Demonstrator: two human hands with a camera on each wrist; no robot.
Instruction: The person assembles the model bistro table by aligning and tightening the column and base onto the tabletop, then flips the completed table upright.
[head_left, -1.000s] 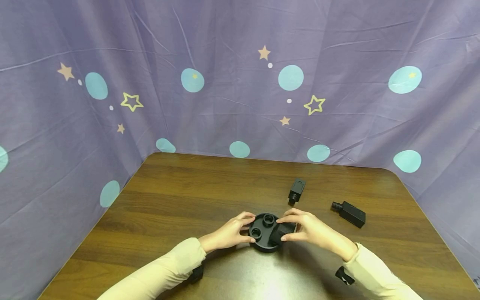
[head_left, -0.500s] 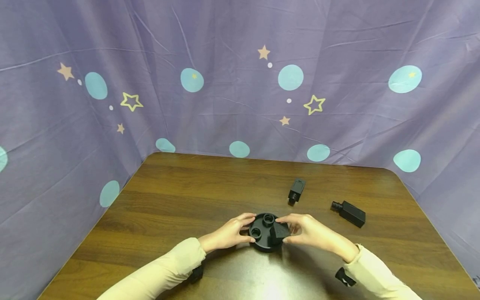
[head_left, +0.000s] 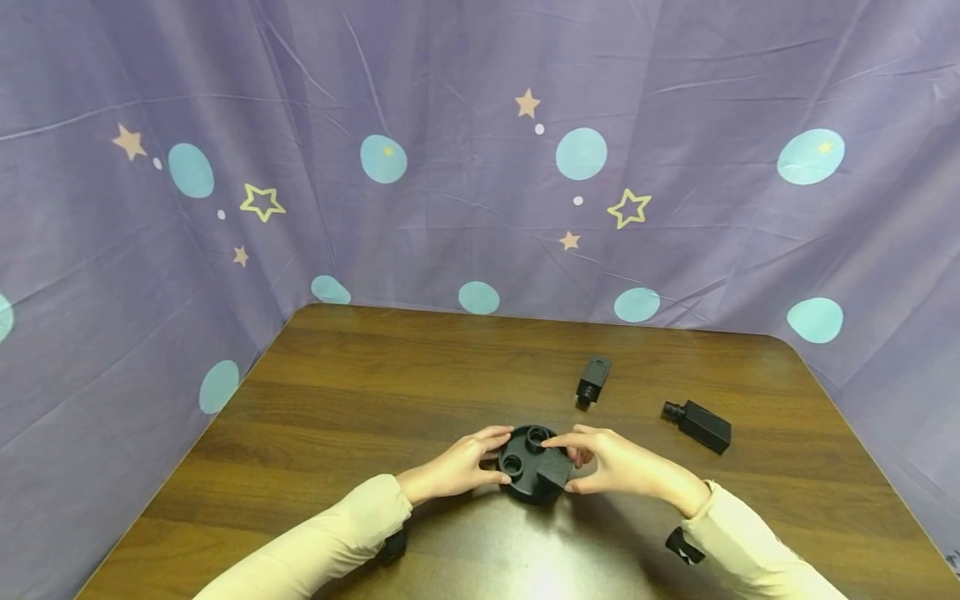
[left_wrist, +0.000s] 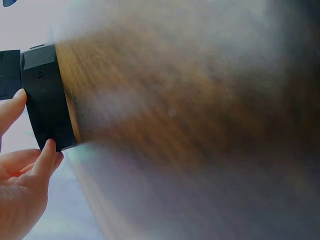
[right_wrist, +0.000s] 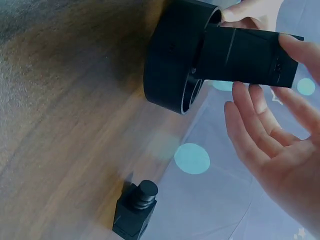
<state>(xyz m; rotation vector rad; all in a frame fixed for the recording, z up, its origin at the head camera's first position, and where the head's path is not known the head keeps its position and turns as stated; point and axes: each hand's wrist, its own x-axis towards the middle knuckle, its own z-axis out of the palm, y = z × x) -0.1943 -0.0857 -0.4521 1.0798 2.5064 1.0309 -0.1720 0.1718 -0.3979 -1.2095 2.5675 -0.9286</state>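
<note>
My left hand [head_left: 459, 465] grips the rim of a round black base [head_left: 528, 498], thumb at the near side and fingers at the far side. Two raised ring sockets show on the base, a far socket [head_left: 537, 437] and a left socket [head_left: 512, 467]. Between thumb and fingers, my right hand [head_left: 618, 465] pinches a black rectangular block [head_left: 554, 468] over the base's right part. In the right wrist view the block [right_wrist: 245, 56] stands out straight from the base [right_wrist: 167, 57], its lower end inside the rim and hidden.
Beyond the base lies a black block with a threaded neck [head_left: 593, 382], its neck toward me. A second necked block [head_left: 702, 427] lies farther right, neck pointing left. The wooden table [head_left: 360, 375] ends at a purple patterned curtain [head_left: 465, 208].
The block has gone from tilted to upright over the base's right part, turning slightly. My right hand has moved a little left with it; my left hand stays on the rim.
</note>
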